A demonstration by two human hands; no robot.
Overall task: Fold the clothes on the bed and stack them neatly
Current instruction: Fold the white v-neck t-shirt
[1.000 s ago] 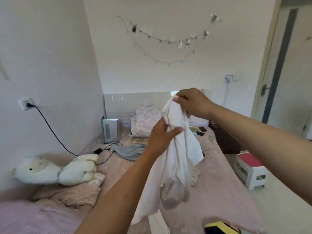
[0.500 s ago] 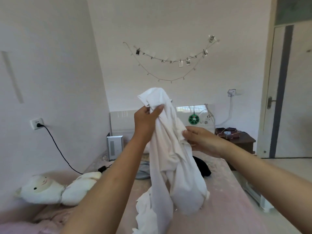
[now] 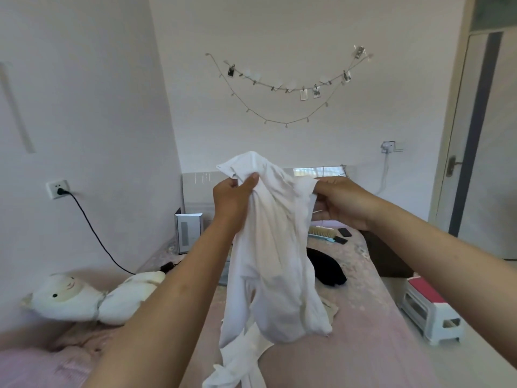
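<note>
The white garment hangs soft and crumpled, thin fabric, held up over the pink bed w/ its lower end trailing onto the near part of the bed. Left hand grips the top, fingers curled, thumb clamped on the cloth; right hand pinches an edge at the right (fingers partly hidden). A black garment lies bunched farther back. A plush toy sits at the left edge, a white stool on the floor to the right.
</note>
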